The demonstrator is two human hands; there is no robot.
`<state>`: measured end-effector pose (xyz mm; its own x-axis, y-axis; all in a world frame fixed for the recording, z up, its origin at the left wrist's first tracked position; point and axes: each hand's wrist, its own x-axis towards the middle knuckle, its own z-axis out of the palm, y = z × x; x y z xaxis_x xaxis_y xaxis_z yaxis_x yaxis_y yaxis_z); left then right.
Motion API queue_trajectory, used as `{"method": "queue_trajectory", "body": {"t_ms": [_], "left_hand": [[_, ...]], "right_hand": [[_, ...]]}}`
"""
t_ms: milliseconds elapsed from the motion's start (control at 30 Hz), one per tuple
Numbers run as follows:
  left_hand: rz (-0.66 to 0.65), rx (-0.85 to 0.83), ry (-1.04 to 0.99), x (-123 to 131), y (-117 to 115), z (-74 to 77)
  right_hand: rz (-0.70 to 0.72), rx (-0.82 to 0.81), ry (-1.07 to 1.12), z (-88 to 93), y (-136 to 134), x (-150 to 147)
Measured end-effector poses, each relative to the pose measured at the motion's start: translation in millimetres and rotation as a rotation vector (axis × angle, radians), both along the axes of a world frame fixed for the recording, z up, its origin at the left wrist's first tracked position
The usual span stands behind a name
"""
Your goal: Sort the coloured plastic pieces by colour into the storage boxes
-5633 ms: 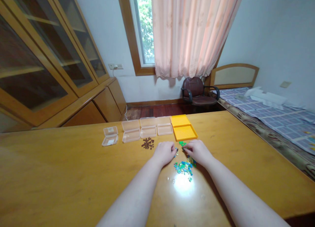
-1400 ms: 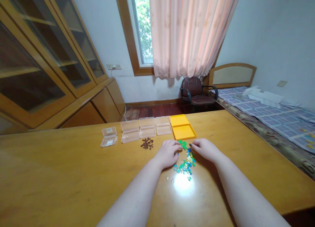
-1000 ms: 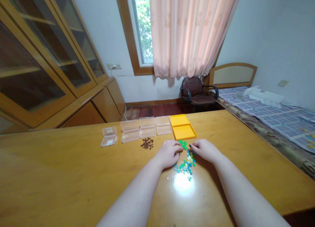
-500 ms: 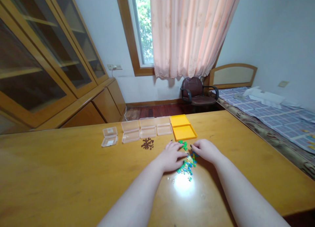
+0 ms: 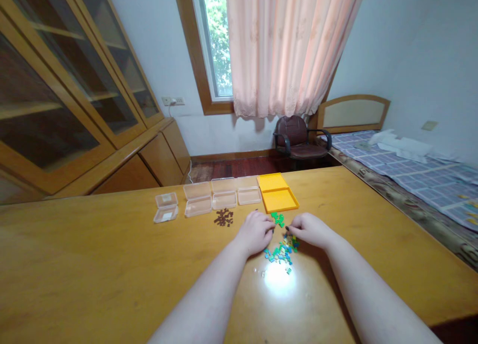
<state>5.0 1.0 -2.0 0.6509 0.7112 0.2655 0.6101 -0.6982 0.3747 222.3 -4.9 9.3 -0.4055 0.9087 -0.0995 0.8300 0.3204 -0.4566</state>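
Left hand (image 5: 257, 231) and right hand (image 5: 311, 229) are facing each other in front of the yellow case (image 5: 281, 200).
Green pieces (image 5: 277, 218) are lying nearest the case, a mixed pile (image 5: 277, 256) farther before it; both hands are curling, any pinched piece being indeterminable.

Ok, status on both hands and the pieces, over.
Left hand curled beside green pieces; right hand at far edge of mixed pile; grips unclear. Brown pile apart, to the left. Yellow case open beyond green pieces.
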Motion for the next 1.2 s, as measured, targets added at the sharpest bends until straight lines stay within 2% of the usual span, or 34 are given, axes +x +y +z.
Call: {"method": "queue_trajectory", "body": {"t_ms": [333,600,800,900,1033,1200], "left_hand": [[0.023,0.023,0.031,0.4,1.8,-2.5],[0.064,-0.008,0.012,0.6,2.2,-2.4],[0.070,-0.019,0.007,0.2,3.9,-4.7],[0.069,-0.011,-0.003,0.6,3.2,-4.2],[-0.024,0.001,-0.006,2.9,-2.4,-1.0],[-0.166,0.048,0.058,9.4,-14.2,0.4]], "right_hand": [[-0.114,0.023,0.041,2.1,0.5,2.0],[-0.065,-0.065,0.096,-0.7,0.2,-0.6],[-0.103,0.046,0.059,1.5,2.1,-1.4],[-0.139,0.044,0.080,2.4,2.2,3.1],[-0.180,-0.020,0.080,1.0,4.6,12.3],[-0.211,-0.012,0.056,0.8,7.7,15.9]]}}
